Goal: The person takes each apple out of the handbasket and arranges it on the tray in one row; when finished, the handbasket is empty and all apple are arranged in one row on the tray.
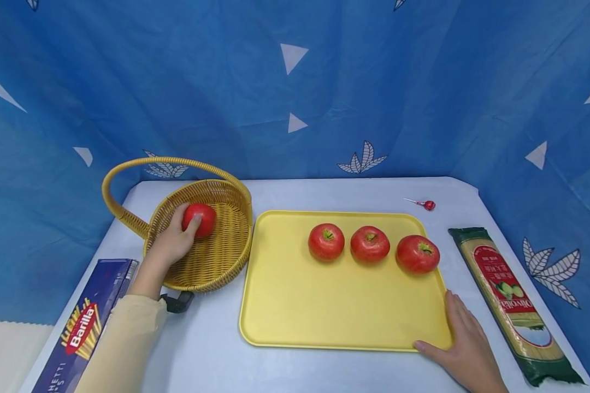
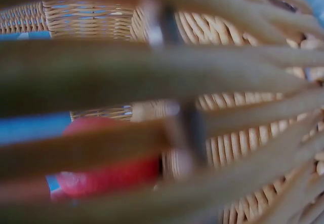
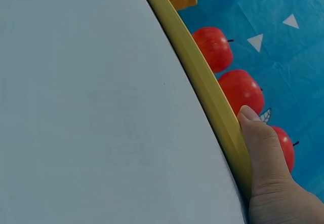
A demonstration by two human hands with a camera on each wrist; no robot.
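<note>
Inside a round wicker basket [image 1: 236, 262] with a tall handle, my left hand [image 1: 174, 240] grips a red apple [image 1: 204, 220], thumb on its near side. The left wrist view looks through blurred wicker strands [image 2: 91, 77] that cover much of it; part of the red apple [image 2: 111, 178] shows behind them. My right hand [image 1: 467, 344] rests against the near right corner of a yellow tray [image 1: 334, 305], fingers fairly straight along its side. Its thumb [image 3: 266, 155] touches the rim in the right wrist view. Three red apples, left [image 1: 326, 242], middle [image 1: 370, 244] and right [image 1: 418, 254], sit on the tray.
A blue Barilla spaghetti box [image 1: 78, 327] lies left, by the sleeve. Some black object [image 1: 178, 302] sits below the basket. At right lies a green-ended pasta pack [image 1: 513, 300]. Behind the tray is a small red-ended item [image 1: 428, 205]. A blue curtain [image 1: 295, 93] surrounds the table.
</note>
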